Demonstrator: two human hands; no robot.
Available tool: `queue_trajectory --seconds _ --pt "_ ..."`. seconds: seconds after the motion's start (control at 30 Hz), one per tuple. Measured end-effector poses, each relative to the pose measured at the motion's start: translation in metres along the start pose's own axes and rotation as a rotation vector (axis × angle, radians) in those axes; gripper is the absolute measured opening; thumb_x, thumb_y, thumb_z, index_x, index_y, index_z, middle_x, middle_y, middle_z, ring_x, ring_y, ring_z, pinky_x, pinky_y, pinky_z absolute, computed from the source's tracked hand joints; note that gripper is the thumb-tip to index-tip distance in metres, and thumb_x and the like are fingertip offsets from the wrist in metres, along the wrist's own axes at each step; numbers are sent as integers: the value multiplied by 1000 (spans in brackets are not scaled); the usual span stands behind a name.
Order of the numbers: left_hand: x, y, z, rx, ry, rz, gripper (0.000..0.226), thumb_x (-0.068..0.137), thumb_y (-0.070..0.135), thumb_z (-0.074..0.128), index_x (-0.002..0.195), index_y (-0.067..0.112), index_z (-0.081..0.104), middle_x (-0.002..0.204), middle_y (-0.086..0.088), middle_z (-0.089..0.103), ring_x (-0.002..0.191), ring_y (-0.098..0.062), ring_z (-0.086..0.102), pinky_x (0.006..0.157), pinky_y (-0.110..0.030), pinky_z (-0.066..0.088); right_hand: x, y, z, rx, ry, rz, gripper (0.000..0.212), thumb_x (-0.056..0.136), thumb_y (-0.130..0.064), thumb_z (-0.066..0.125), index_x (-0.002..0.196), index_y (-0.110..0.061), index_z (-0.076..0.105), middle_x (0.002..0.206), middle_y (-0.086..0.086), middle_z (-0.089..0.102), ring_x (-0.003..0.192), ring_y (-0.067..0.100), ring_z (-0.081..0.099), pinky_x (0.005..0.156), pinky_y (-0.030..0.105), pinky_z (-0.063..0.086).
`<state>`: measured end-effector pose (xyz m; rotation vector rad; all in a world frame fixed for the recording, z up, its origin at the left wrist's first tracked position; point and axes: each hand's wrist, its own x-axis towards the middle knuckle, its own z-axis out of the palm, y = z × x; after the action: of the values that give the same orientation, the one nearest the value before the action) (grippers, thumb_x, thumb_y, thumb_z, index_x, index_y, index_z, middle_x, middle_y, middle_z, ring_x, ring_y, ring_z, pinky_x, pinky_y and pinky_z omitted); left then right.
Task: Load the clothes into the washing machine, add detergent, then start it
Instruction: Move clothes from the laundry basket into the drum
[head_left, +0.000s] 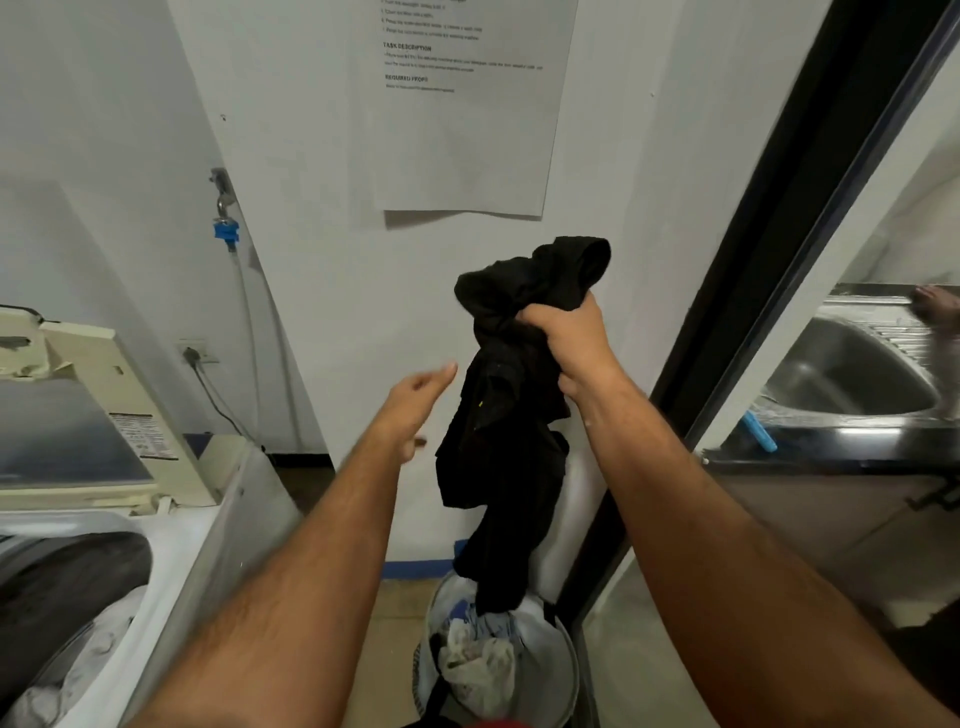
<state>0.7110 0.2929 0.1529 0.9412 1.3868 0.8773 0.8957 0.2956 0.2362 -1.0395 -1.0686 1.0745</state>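
My right hand (574, 345) is shut on a black garment (506, 415) and holds it up in front of the white wall; the cloth hangs down to the laundry basket (563, 670) on the floor below. White and blue clothes (480, 660) lie in that basket. Just left of the garment, apart from it, my left hand (415, 402) is open with fingers loosely spread. The top-loading washing machine (171, 551) stands at the lower left with its lid (72, 431) raised; light-coloured laundry (57, 680) shows inside the drum.
A water tap with a blue fitting (226, 228) and a hose run down the wall behind the machine. A printed sheet (462, 109) hangs on the wall. A dark door frame (769, 270) stands at right, with a steel sink (852, 374) beyond it.
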Motion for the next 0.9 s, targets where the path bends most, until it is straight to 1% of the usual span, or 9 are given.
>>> queue_trajectory --seconds 0.07,0.13,0.23,0.33,0.4,0.5,0.63,0.77,0.9 --pt "-1 -29 -3 -10 -38 -338 97 71 83 47 145 20 36 153 -9 28 140 -38 26 92 -65 40 -1 -4 -1 172 -8 68 30 70 0 66 99 -8 66 88 12 71 85 31 71 78 45 60" --pt "-1 -46 4 -270 -181 -490 104 68 88 39 147 20 32 156 -16 21 140 -46 21 84 -71 42 -2 -5 0 281 -31 151 27 76 -2 64 103 -4 65 84 13 68 83 31 68 81 47 58" --pt "0 -42 19 -715 -342 -474 96 68 85 43 134 16 52 131 -24 57 117 -50 53 84 -69 46 -8 -2 5 351 -64 270 28 85 -6 62 112 -1 65 86 15 68 86 32 68 85 45 56" --pt "-5 -18 34 -828 -463 -270 89 76 84 32 126 17 63 125 -23 61 113 -45 59 98 -59 44 -18 4 5 427 -119 392 25 87 -9 63 110 0 65 86 16 69 85 31 69 77 38 58" --pt "-9 -2 38 -821 -487 -158 84 82 80 25 121 19 67 129 -20 60 119 -39 57 105 -53 40 -22 8 -1 397 -175 383 24 85 -12 66 106 -1 66 90 18 70 89 33 69 78 39 58" --pt "-11 15 43 -739 -440 -46 68 91 67 34 114 15 71 123 -16 64 118 -30 59 104 -42 44 -24 12 -7 96 -198 216 36 82 -15 73 114 -1 64 108 21 70 103 35 69 94 47 55" --pt "-19 33 48 -594 -438 61 53 91 50 44 107 6 70 101 -17 65 95 -26 62 84 -35 50 -22 14 -15 -327 -109 77 58 66 -43 83 116 -19 67 112 4 72 104 20 69 96 40 55" --pt "-20 50 46 -513 -289 57 47 93 47 40 95 9 67 85 -13 65 79 -22 64 68 -29 53 -26 22 -22 21 -403 244 47 84 -25 70 126 -6 60 119 15 68 113 29 65 99 42 52" --pt "-24 61 42 -246 -110 107 43 89 42 50 55 22 67 61 0 62 52 -9 63 48 -19 46 -31 32 -11 229 -302 200 25 82 -9 65 106 -2 67 93 15 70 94 30 68 83 40 55"
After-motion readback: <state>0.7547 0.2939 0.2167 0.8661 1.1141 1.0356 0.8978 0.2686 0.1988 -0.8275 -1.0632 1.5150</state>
